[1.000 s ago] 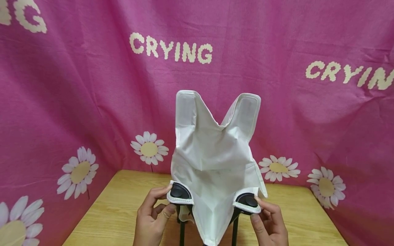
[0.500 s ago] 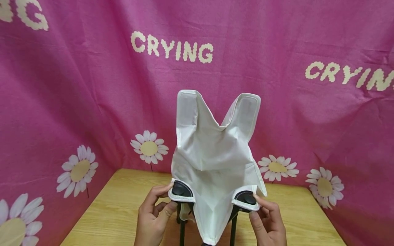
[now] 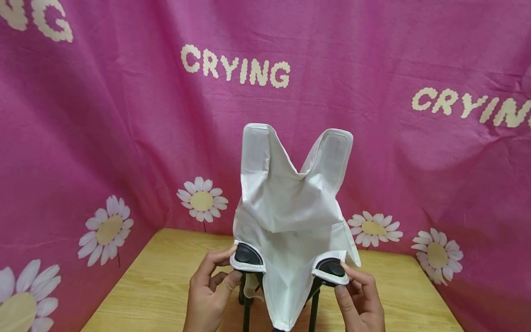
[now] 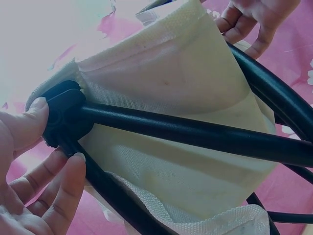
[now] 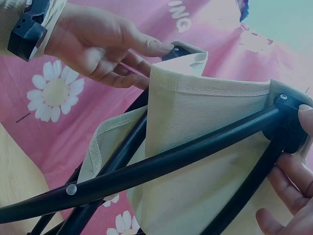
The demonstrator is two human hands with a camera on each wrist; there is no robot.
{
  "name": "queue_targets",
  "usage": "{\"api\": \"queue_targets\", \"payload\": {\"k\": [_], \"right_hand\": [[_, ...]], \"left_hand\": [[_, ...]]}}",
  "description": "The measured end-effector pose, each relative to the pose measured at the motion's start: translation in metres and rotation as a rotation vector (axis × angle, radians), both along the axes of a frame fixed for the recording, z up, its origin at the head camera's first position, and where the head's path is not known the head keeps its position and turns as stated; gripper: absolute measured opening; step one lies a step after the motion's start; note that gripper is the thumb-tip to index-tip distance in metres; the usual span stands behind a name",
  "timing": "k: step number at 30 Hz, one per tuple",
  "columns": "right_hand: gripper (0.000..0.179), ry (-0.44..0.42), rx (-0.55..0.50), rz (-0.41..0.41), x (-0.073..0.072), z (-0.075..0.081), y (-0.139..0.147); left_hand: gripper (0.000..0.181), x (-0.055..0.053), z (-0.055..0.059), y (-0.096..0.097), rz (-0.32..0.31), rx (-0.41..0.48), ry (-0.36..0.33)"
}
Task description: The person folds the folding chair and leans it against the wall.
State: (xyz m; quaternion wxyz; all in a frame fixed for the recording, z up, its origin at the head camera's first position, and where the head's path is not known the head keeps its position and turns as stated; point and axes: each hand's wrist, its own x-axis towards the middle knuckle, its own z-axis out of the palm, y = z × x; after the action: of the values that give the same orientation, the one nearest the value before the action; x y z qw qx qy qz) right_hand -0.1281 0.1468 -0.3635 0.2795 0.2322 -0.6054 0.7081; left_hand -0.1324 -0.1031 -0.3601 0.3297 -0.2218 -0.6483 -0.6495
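A small folding chair with a white fabric seat (image 3: pixel 290 212) and a black tube frame (image 4: pixel 186 129) stands upright in the head view. Two fabric flaps rise at its back, with a V-shaped dip between them. My left hand (image 3: pixel 209 295) pinches the front left corner, fingers and thumb at its black corner piece (image 3: pixel 248 254). At the front right corner, my right hand (image 3: pixel 362 297) pinches the other black corner piece (image 3: pixel 332 266) in the same way. Both wrist views show the tubes meeting in a plastic joint (image 5: pixel 286 117) under the fabric. The lower legs are partly hidden.
Beneath the chair is a light wooden table (image 3: pixel 137 286). A pink curtain (image 3: pixel 352 60) printed with daisies and lettering surrounds the table at the back and both sides.
The left corner and my left hand have shifted slightly right in the head view, and my right hand slightly left. Both grips stay the same.
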Motion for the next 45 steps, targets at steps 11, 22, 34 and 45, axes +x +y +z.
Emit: {"api": "queue_targets", "payload": {"k": [11,22,34,45], "right_hand": [[0.036,0.018,-0.013,0.004,-0.0005,-0.0012,0.0002],[0.036,-0.012,0.000,-0.027,0.0003,0.0006,-0.0009],[0.036,0.014,-0.009,-0.022,-0.0011,0.0009,-0.0026],[0.037,0.079,-0.021,0.027,-0.0037,-0.0010,-0.0020]], "left_hand": [[0.045,0.0043,0.0098,0.0061,0.009,-0.003,0.026],[0.044,-0.0022,0.0024,0.0068,-0.002,-0.005,-0.001],[0.043,0.0003,0.0057,0.0091,-0.003,-0.007,-0.073],[0.044,0.0015,0.0073,0.0101,0.019,-0.011,-0.069]]}}
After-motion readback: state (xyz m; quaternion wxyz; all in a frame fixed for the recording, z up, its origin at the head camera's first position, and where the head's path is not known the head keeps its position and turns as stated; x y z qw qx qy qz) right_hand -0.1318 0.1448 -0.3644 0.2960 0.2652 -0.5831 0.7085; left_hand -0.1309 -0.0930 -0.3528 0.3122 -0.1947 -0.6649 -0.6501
